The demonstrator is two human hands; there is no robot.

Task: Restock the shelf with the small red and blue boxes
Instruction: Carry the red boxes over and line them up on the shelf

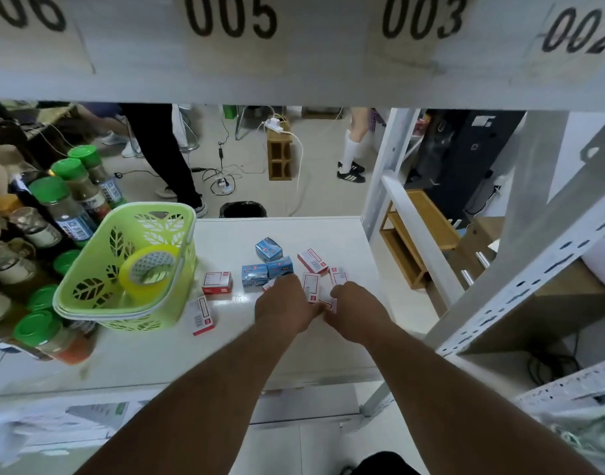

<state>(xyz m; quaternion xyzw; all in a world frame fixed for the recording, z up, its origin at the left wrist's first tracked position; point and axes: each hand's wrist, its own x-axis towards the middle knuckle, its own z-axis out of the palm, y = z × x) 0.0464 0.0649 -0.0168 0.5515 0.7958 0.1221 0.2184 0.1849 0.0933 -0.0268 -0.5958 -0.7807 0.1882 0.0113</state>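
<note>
Both hands are reaching onto the white shelf (294, 231). The left hand (283, 303) is lying over the red boxes (311, 286), its fingers hidden under the palm, so I cannot tell if they are pinching one. The right hand (354, 305) is perhaps pinching a red box (330, 305) at its 9 o'clock side, with fingers curled. The blue boxes (266, 269) are sitting at 12 o'clock from the left hand. A green basket (177, 217) is holding a tape roll (146, 269) at 9 o'clock.

Leaf-patterned lime-green basket (88, 305), white shelf (294, 354)
</note>
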